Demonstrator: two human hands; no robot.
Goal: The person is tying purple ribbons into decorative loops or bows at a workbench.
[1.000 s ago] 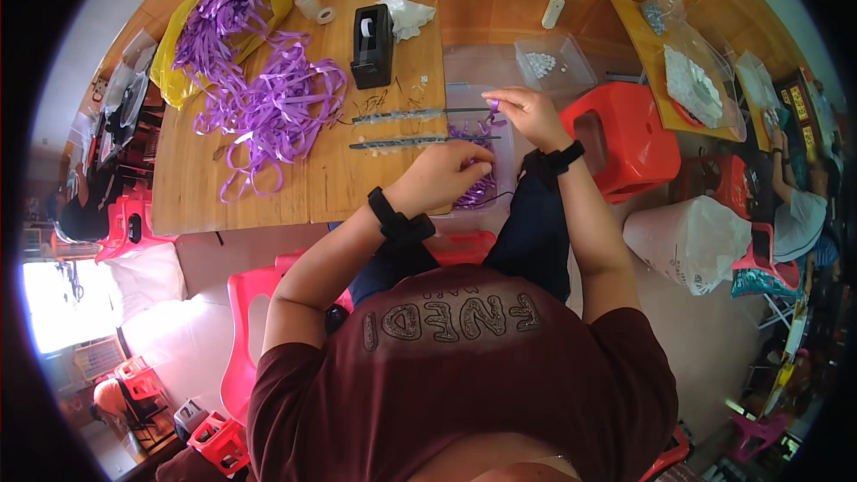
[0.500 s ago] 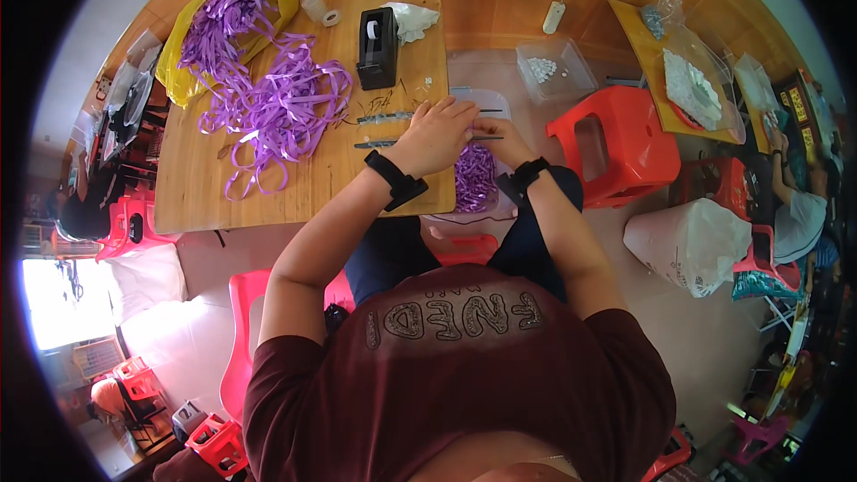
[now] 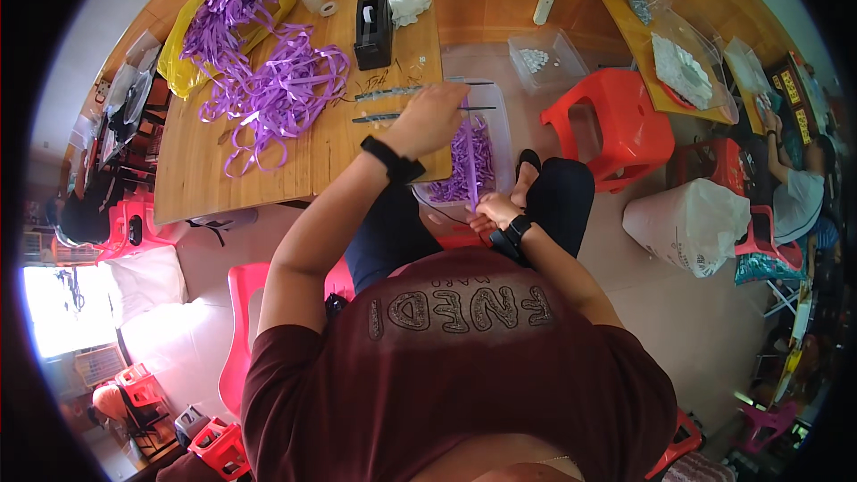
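Note:
My left hand (image 3: 435,118) is closed at the right edge of the wooden table, its fingertips at the upper end of a taut purple ribbon (image 3: 470,156). Down by my knees, my right hand (image 3: 494,211) pinches the ribbon's lower end. Two thin dark rods, a far rod (image 3: 384,92) and a near rod (image 3: 379,118), stick out past the table edge; my left hand covers their middles. Below the ribbon, a clear plastic bin (image 3: 503,125) holds many short purple ribbon pieces (image 3: 446,186). A heap of long purple ribbon (image 3: 286,94) spills from a yellow bag (image 3: 178,67) on the table.
A black tape dispenser (image 3: 373,36), a tape roll (image 3: 328,8) and crumpled white plastic (image 3: 408,7) lie on the table (image 3: 339,174). To the right are a red stool (image 3: 616,116), a clear box of white pieces (image 3: 571,67) and a white sack (image 3: 687,228). Another person sits far right.
My right hand has drawn back from the rods toward my body, and the ribbon now stretches between my hands. My left hand stays near the rods. The view has shifted slightly.

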